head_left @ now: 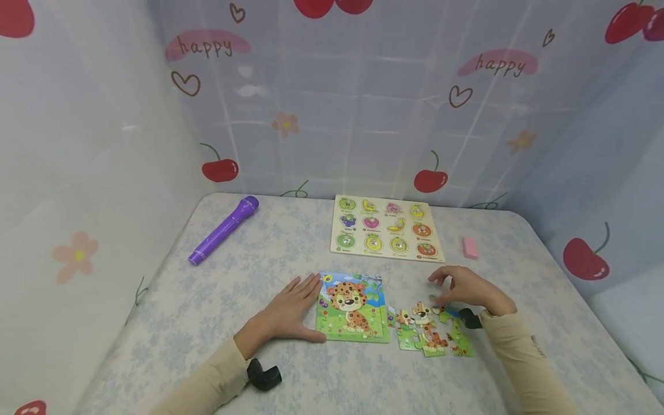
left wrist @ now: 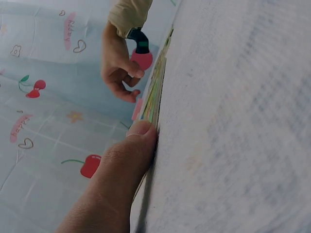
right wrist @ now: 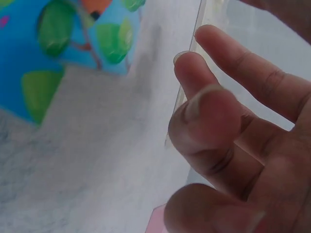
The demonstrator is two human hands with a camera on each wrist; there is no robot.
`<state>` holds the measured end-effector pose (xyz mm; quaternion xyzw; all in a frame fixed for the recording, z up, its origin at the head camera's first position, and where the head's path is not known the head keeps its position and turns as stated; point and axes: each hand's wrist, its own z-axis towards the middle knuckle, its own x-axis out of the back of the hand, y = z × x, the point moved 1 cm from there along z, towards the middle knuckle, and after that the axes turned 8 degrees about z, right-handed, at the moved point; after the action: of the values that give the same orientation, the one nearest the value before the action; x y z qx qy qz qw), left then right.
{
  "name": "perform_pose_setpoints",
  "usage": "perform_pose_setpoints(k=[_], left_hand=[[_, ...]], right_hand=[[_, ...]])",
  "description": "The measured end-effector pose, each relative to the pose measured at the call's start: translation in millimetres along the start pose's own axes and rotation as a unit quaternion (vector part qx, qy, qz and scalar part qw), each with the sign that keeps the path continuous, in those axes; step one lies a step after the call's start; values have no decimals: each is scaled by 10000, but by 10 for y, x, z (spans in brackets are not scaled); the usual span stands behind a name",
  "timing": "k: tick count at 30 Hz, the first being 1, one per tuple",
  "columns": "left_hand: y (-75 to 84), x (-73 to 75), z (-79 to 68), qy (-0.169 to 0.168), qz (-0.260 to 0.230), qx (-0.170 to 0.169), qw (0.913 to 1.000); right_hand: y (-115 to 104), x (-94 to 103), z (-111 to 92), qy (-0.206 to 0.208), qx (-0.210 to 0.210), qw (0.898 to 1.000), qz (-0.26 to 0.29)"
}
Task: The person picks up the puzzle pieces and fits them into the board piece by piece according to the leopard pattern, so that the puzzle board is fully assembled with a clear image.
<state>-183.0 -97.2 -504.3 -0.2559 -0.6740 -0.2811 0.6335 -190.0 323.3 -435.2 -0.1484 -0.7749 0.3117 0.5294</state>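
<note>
In the head view, my left hand (head_left: 293,311) rests at the left side of a leopard picture puzzle board (head_left: 350,311), fingers extended to its upper left corner. The left thumb (left wrist: 124,158) touches the board's near edge in the left wrist view. Right of the board lie joined and overlapping leopard puzzle pieces (head_left: 433,340), with gaps between some of them. My right hand (head_left: 467,286) hovers at their upper edge, fingers loosely bent. Nothing shows between those fingers in the right wrist view, where part of the blue puzzle picture (right wrist: 29,77) appears at upper left.
Behind the puzzle stands out a pale fruit peg board (head_left: 384,253) lying flat. A pink block (head_left: 470,248) is to its right, and a purple toy microphone (head_left: 223,230) lies at the back left. A printed curtain (head_left: 342,104) encloses the table's back and sides.
</note>
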Motion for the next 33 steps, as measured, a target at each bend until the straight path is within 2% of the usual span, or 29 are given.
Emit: perform_pose_setpoints(k=[7, 12, 24, 33], left_hand=[[-3, 9, -1, 63, -120, -48, 9999], [-17, -26, 14, -42, -118, 39, 9999], [6, -8, 10, -57, -134, -8, 9999], [-7, 5, 2, 50, -105, -51, 9999]], right_hand=[[82, -48, -93, -120, -242, 9996, 27], [142, -75, -145, -243, -200, 9992, 258], [166, -97, -219, -180, -343, 9987, 329], [157, -88, -263, -563, -361, 9963, 539]])
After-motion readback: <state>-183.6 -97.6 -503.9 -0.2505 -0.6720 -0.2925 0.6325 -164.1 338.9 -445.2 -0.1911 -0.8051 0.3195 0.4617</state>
